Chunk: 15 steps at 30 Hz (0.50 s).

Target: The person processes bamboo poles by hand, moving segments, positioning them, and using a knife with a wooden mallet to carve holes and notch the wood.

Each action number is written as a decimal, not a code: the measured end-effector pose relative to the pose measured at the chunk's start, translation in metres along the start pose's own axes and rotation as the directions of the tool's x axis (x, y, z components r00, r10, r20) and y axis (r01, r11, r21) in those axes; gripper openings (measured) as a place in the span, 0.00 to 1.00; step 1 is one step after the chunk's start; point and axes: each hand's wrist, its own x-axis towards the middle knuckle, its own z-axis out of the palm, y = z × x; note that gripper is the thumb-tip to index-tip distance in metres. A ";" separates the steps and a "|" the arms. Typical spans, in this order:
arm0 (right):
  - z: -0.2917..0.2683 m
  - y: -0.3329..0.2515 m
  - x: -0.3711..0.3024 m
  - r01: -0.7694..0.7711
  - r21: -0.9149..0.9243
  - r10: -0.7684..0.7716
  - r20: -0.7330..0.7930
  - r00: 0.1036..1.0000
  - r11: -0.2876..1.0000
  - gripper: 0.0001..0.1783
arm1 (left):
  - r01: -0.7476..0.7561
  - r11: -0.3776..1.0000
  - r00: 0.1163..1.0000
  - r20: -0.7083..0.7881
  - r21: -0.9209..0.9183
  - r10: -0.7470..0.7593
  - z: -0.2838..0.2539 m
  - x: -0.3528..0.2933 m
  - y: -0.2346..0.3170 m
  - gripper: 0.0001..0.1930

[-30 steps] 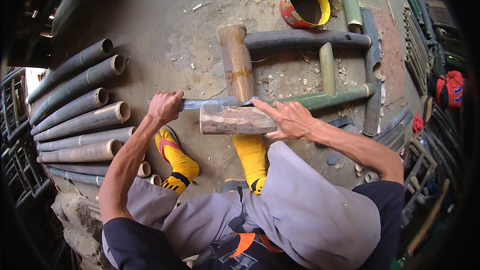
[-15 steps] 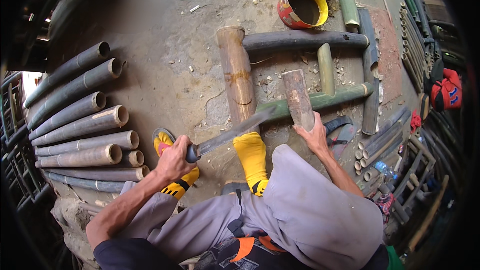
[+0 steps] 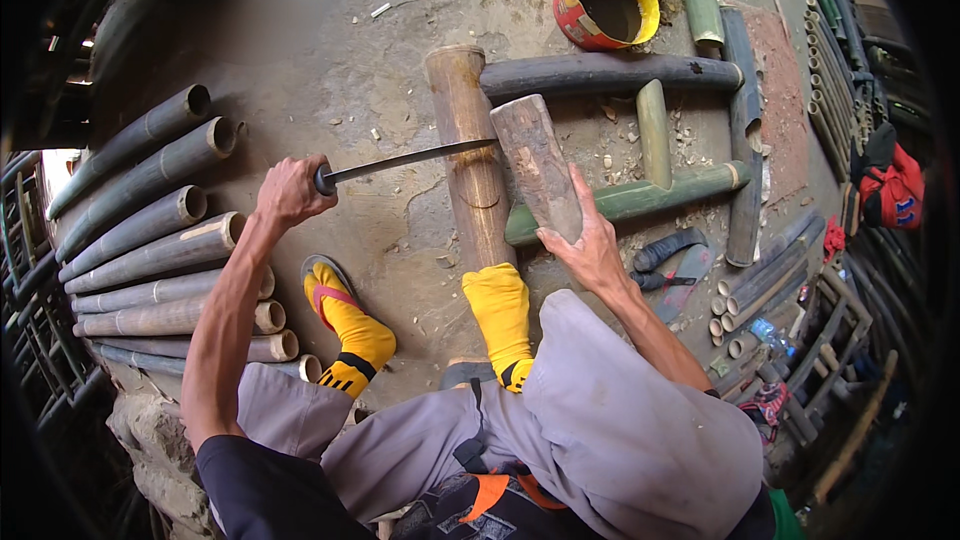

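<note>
1. A long-bladed knife (image 3: 405, 160) is gripped at its dark handle by the left hand (image 3: 290, 190), fingers fully closed, the blade held level with its tip over the upright-lying tan bamboo section (image 3: 470, 155) on the concrete floor (image 3: 330, 60).
2. A wooden mallet block (image 3: 540, 168) is clasped at its lower end by the right hand (image 3: 592, 248), fingers wrapped round it, its upper end raised beside the blade tip.
3. The bamboo section is judged stiff, hard and fairly light, likely to roll on its round wall; it appears to be steadied at its near end by a foot in a yellow sock (image 3: 500, 310).
4. The mallet block is judged dense and heavy; the knife thin, rigid and sharp, best held only by the handle.
5. Around the work lie a stack of bamboo poles (image 3: 150, 230) at left, a dark pole (image 3: 610, 73) and green pole (image 3: 625, 200) at right, and a yellow-rimmed can (image 3: 605, 2) beyond; the crossed poles crowd the right side.
</note>
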 end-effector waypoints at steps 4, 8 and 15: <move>0.001 0.003 0.001 -0.042 0.012 0.041 0.022 0.999 0.999 0.53 | 0.023 0.999 0.999 0.032 0.033 -0.024 -0.002 0.007 0.004 0.12; 0.004 0.004 0.000 -0.021 0.002 0.021 -0.002 1.000 1.000 0.53 | 0.008 1.000 1.000 0.028 0.023 -0.009 -0.002 0.009 0.003 0.12; 0.004 0.002 0.002 -0.020 0.021 0.020 -0.001 1.000 1.000 0.53 | 0.015 1.000 1.000 0.018 -0.010 -0.015 0.001 0.008 0.003 0.11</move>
